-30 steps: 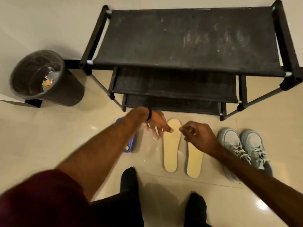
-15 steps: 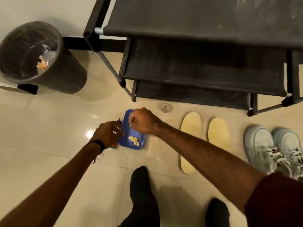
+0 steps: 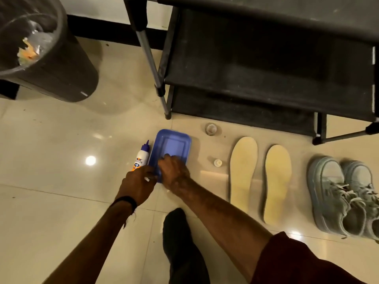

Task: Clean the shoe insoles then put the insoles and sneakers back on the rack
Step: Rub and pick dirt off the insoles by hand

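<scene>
Head view: you reached your right hand (image 3: 174,171), fingers curled, contents unclear, into the blue tray (image 3: 172,144), while your left hand (image 3: 139,181) apparently steadied its rim, grip unclear.

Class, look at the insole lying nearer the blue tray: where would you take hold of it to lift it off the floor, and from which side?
Pinch the left insole at its narrow heel end, the end closest to the person, coming from above and the near side. It lies flat on the tile floor, so an edge pinch suits it. The second insole lies close on its right; the left side is more open.
</scene>
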